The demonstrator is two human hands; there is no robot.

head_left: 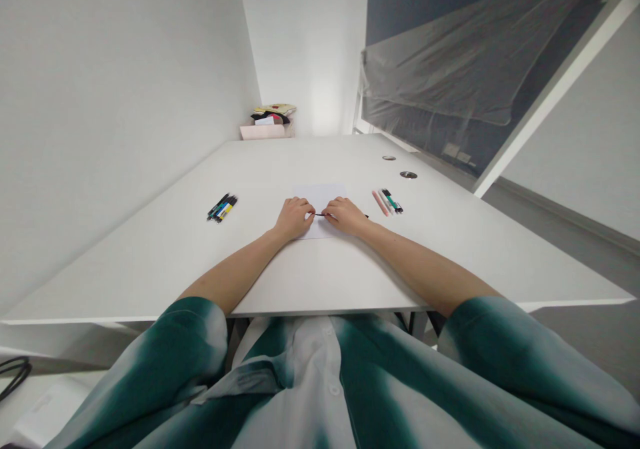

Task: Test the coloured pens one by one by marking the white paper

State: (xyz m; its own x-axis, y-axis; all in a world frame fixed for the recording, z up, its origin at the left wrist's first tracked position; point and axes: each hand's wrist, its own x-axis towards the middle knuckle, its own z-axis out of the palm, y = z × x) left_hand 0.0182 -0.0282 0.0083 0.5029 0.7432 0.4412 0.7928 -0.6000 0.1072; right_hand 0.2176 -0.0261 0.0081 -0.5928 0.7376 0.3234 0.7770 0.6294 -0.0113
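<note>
Left hand: your left hand (294, 219) sits just left of centre, fingers curled inward and closed around one end of the thin dark pen (320, 214). The fingers hide exactly how it grips.

Right hand: your right hand (345, 216) sits just right of centre, curled and closed in the same way on the pen's other side. Its palm and fingers cover most of what it holds.

Held item: the thin dark pen lies roughly level in the narrow gap between your hands, above the lower part of the paper. Only a short stretch shows there. A small dark tip pokes out past your right hand, probably the same pen, though you cannot tell for sure. Its brand and markings are too small to read.

Under the hands: a white sheet of paper (320, 192) lies flat on the white worktop (150, 262), partly covered by both hands.

Left of the hands: a bundle of dark, blue and yellow pens (223, 207) lies on the worktop, well apart from your left hand.

Right of the hands: a row of pens (387, 201), one of them pink and another green, lies near your right hand.

Far end: a pale pink box (263, 132) with a heap of bags (273, 110) on it sits at upper centre, too jumbled to make out.
</note>
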